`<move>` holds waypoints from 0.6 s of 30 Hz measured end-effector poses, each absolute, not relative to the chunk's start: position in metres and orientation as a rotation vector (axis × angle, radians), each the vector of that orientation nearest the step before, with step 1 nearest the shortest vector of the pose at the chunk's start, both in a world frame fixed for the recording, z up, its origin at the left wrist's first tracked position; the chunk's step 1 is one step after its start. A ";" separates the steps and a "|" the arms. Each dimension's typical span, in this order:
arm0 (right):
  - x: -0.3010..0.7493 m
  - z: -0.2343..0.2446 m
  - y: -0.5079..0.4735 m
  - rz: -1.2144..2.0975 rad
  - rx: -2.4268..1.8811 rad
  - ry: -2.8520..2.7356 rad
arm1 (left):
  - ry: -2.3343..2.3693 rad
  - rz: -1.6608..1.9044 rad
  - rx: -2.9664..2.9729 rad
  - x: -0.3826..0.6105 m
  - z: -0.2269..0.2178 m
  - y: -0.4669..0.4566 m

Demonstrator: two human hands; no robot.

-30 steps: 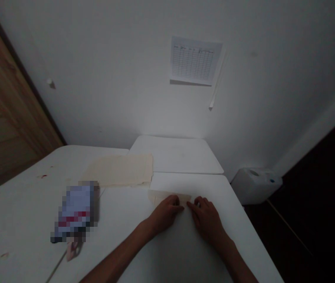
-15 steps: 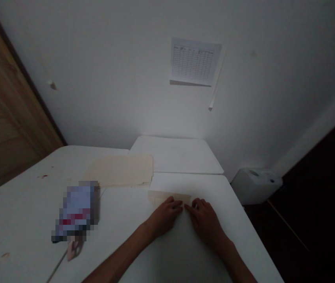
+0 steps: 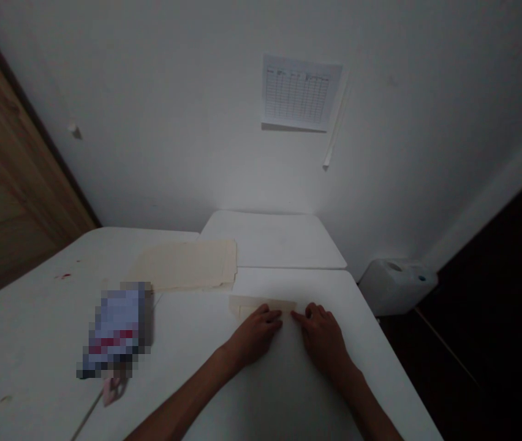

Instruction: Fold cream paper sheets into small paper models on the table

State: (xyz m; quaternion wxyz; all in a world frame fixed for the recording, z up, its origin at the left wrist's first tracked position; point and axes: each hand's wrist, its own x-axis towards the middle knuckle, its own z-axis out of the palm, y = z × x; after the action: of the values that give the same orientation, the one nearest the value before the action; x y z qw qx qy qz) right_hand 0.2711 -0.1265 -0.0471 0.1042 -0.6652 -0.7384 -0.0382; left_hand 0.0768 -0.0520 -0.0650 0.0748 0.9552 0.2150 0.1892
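Note:
A small cream sheet of paper [image 3: 261, 302] lies on the white table, with a raised or folded strip along its far side. My left hand [image 3: 258, 331] bears down on its middle, fingers bent and close together. At the paper's right end is my right hand [image 3: 323, 334], its index fingertip touching the edge while the other fingers curl in. The two hands are a short gap apart. Both cover part of the sheet's near side, and whether the thumbs are under the paper is hidden.
Larger cream sheets [image 3: 192, 263] lie in a stack at the back left. A blurred-out blue and red packet [image 3: 116, 327] and a pink object, perhaps scissors handles [image 3: 113, 389], are at the left. A white plastic container [image 3: 394, 285] stands beyond the table's right edge. A printed sheet [image 3: 300, 92] hangs on the wall.
My right hand has shifted slightly right along the paper, widening the gap to my left hand. My left hand stays nearly in place. The whole view has moved a little.

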 end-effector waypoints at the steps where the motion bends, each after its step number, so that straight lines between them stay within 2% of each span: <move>1: 0.271 -0.047 -0.126 -0.110 -1.960 -2.176 | 0.650 0.572 2.857 0.077 -0.065 -0.052; 10: 0.263 -0.048 -0.132 0.027 -1.793 -2.284 | 0.658 0.585 2.844 0.076 -0.070 -0.051; 18: 0.264 -0.048 -0.129 -0.042 -1.928 -2.195 | 0.640 0.578 2.884 0.076 -0.065 -0.053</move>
State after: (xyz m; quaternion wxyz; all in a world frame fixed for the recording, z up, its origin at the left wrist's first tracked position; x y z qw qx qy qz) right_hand 0.2638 -0.1289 -0.0485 0.1095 -0.6560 -0.7467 -0.0142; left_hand 0.0765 -0.0526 -0.0654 0.0658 0.9560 0.2123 0.1915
